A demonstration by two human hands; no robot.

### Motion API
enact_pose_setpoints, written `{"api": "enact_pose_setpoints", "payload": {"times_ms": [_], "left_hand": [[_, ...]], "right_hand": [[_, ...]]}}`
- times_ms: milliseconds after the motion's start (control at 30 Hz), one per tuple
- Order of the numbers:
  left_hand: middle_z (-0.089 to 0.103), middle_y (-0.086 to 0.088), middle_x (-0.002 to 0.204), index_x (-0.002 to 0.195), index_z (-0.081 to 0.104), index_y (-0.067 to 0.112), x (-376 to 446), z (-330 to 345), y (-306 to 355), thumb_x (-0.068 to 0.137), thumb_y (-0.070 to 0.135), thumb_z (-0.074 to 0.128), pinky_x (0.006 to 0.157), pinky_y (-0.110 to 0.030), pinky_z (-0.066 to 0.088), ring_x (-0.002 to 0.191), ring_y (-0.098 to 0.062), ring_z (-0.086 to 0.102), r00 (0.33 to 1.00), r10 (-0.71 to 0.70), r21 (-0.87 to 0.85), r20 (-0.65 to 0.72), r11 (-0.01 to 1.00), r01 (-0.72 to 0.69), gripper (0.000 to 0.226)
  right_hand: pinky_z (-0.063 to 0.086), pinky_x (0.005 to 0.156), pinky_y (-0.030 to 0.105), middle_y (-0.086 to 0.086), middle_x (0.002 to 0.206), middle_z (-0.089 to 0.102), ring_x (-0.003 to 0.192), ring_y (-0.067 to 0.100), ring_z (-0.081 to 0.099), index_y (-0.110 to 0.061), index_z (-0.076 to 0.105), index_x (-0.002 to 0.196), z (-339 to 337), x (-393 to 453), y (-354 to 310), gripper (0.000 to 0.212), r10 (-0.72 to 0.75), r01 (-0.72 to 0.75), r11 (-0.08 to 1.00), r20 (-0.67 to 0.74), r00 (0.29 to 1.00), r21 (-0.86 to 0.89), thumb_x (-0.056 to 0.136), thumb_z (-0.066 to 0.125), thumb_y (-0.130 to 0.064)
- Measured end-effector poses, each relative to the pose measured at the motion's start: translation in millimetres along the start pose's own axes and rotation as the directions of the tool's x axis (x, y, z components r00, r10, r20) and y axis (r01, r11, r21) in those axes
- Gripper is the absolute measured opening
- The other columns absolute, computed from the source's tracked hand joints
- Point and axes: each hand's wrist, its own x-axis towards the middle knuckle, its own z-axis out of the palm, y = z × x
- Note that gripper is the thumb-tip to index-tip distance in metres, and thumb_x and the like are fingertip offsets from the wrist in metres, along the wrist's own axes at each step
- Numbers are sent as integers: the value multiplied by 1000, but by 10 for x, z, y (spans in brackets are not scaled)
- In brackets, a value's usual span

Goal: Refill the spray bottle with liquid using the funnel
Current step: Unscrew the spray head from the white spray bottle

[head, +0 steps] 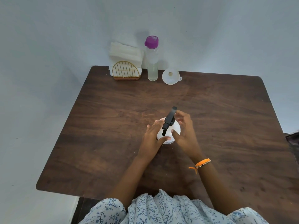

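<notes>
A white spray bottle (175,128) with a black trigger head (169,119) stands upright in the middle of the brown table (113,126). My left hand (152,139) wraps its left side, thumb across the front. My right hand (186,133) hovers at its right side with fingers spread beside the black head, thumb touching the white body. At the table's far edge a white funnel (171,76) lies with its mouth facing me. Left of it stands a clear bottle (152,62) with a purple cap, holding some clear liquid.
A gold wire napkin holder (126,70) with white napkins sits at the far left of the table, against the pale wall. A dark object (292,139) shows past the table's right edge.
</notes>
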Motion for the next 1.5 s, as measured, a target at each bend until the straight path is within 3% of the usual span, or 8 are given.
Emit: {"api": "enact_pose_setpoints", "payload": {"times_ms": [133,367,533,800,900,1167,1300,1500], "left_hand": [[54,3,134,138,41,19,4,29,-43,82,28,67,104,-2,-7,106,-44,56,1000,11,46,3,999,-11,62],[44,11,138,135,46,14,-26,23,-43,87,6,54,118,-43,11,134,-17,37,997,80,15,-18,997,-80,49],[41,11,144,138,42,21,2,26,-91,86,22,58,115,-32,4,138,-8,27,998,61,22,35,998,-62,55],[23,39,130,139,39,24,21,17,-67,83,29,67,110,-19,1,130,11,17,998,53,41,27,998,-54,63],[27,31,133,139,40,22,28,22,-76,82,30,68,110,-18,1,130,10,18,999,41,38,23,998,-42,64],[43,12,140,137,43,20,26,31,-97,81,31,68,107,-7,-4,135,-8,32,999,31,18,7,999,-31,62],[34,23,134,137,43,22,29,47,-111,80,27,71,105,-3,-5,131,5,25,999,34,18,-16,999,-34,64],[33,20,135,137,43,17,25,56,-122,81,27,69,103,0,-7,131,1,25,998,60,45,-23,997,-59,63]], "right_hand": [[42,98,43,5,118,45,114,28,44,-26,42,112,106,-171,-75,56,-1,21,991,-148,989,133,59,52,-15],[31,85,4,-14,108,39,106,8,39,-23,39,108,373,-105,-256,60,62,-74,997,-328,942,-24,64,79,-28],[33,85,8,-18,105,46,106,7,37,-21,48,107,335,-90,-223,41,-16,-33,991,-354,935,-132,71,67,-19],[43,80,10,8,112,50,103,7,53,-38,59,100,19,79,-110,63,91,-60,988,-217,972,143,76,52,20],[51,79,19,13,104,60,90,0,61,2,54,112,-88,238,-30,39,119,-100,980,-109,987,170,77,51,19],[48,76,22,8,100,59,85,9,58,1,57,104,-219,488,-153,34,10,-38,988,181,983,152,74,52,16],[45,78,21,7,109,48,99,23,49,-25,44,101,-116,283,-75,56,150,-132,973,-83,985,187,72,48,23],[43,71,25,-3,77,53,72,15,51,-15,55,82,125,-160,-67,15,17,8,999,-453,891,54,74,63,-4]]}}
